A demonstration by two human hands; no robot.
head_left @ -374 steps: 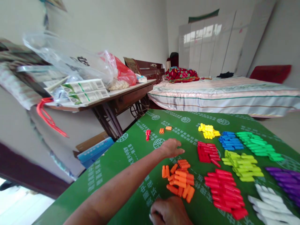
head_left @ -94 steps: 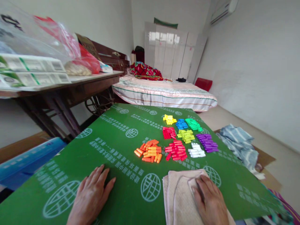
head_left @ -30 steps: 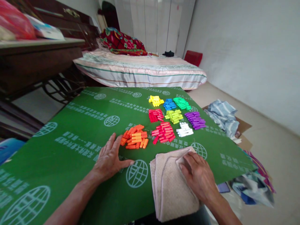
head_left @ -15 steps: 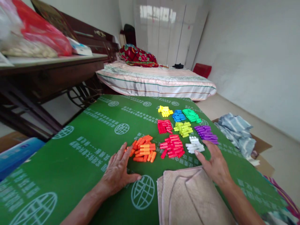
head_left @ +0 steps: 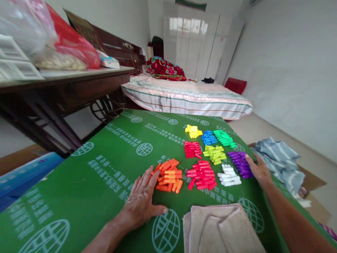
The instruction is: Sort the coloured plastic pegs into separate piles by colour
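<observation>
My left hand (head_left: 142,198) lies with fingers stretched out on the green table (head_left: 110,165), its fingertips against the left side of a pile of orange plastic caps (head_left: 170,176). At the right, my right hand (head_left: 259,170) is at the edge of the purple caps (head_left: 240,163), fingers apart, thumb and fingertips beside them. Between the hands lie a heap of red-pink caps (head_left: 202,175) and some white caps (head_left: 228,175). Farther back are red caps (head_left: 192,149), lime caps (head_left: 214,154), yellow caps (head_left: 193,131), blue caps (head_left: 209,137) and green caps (head_left: 224,138).
A folded beige cloth (head_left: 218,230) lies at the table's front. Beyond the table stands a bed (head_left: 184,98). To the left is a dark desk (head_left: 79,84) bearing plastic bags. A striped cloth (head_left: 279,161) lies on cardboard at the right.
My right hand has moved right, from beside the white caps to the outer edge of the purple caps. My left hand stays by the orange pile. The view has shifted slightly.
</observation>
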